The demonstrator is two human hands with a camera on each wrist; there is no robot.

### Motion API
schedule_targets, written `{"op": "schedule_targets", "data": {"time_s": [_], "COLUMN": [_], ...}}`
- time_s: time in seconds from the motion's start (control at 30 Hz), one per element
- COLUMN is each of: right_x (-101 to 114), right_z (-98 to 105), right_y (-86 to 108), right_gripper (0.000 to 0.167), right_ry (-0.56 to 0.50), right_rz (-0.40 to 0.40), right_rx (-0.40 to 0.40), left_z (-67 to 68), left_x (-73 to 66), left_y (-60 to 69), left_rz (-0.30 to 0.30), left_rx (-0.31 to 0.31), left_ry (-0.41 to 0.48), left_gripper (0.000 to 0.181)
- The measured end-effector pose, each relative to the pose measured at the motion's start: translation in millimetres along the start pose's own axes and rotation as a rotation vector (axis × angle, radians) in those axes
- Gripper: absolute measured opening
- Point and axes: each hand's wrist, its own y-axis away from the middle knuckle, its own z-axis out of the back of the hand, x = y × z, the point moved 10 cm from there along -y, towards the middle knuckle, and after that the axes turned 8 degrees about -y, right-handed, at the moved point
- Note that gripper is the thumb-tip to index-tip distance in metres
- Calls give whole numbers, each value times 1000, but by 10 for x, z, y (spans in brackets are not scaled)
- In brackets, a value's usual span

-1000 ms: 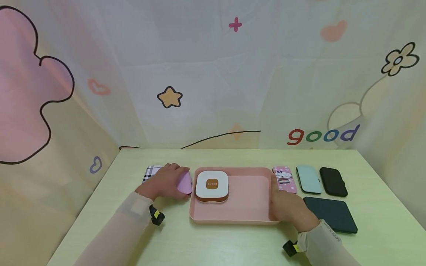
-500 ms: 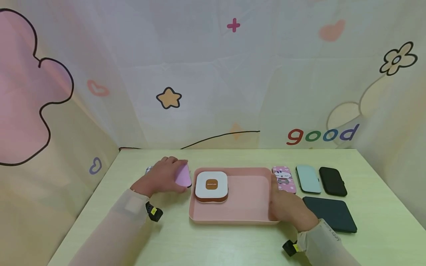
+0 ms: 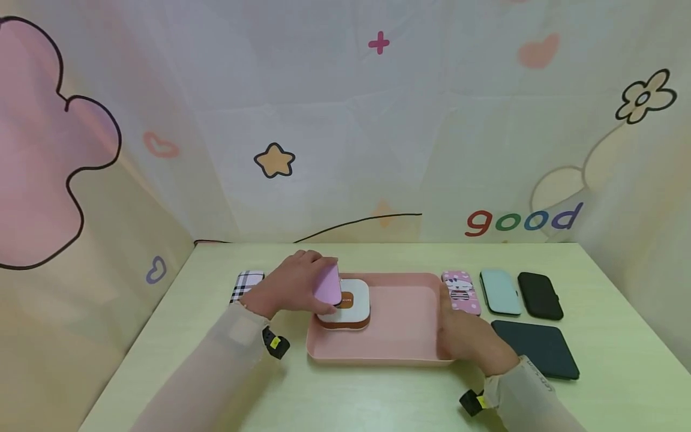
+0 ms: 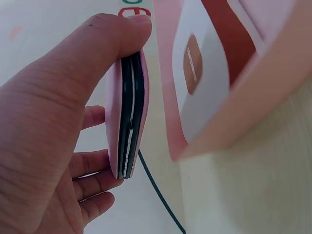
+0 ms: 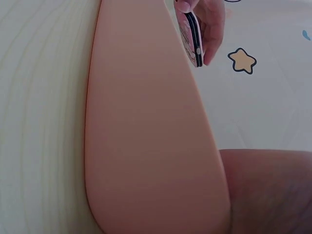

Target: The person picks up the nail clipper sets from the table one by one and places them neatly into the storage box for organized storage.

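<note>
Shifted rightward since half a second ago, in the head view the left hand (image 3: 294, 283) pinches a pink case (image 3: 327, 285) between thumb and fingers above the left end of the pink tray (image 3: 405, 324), partly hiding the white box (image 3: 355, 311), while the right hand (image 3: 466, 337) touches the tray's right edge, its grip unclear. Left wrist: the case shows its dark edge, apart from the box. Right wrist: the case appears beyond the tray's rim.
</note>
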Motion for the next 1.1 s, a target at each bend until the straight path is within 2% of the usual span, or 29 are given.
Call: {"op": "schedule_targets", "data": {"time_s": [0.2,0.47,0.77,0.9,1.1], "right_x": [1,11,4,-25,-34], "right_z": [-7,-17,-37,-44,-43], "right_y": [-9,-10,-12,-27,-22], "right_gripper": [102,101,105,111,119], "right_ry": [6,0,-48,-78,-94], "right_rz": [-2,-4,-7,-31,-36], "right_rx": [-1,10,47,57,66], "left_z": [14,42,-7,-9,-42], "left_x": [-131,-278,-424,-495,-636], "left_y": [-77,-174,-308,-352,-407], "left_rz": [-6,-42,-62,-74,-124], "left_rx": [31,27,31,32,45], "left_ry": [-1,5,-5,-7,-12], "left_gripper": [95,94,93,92,89]}}
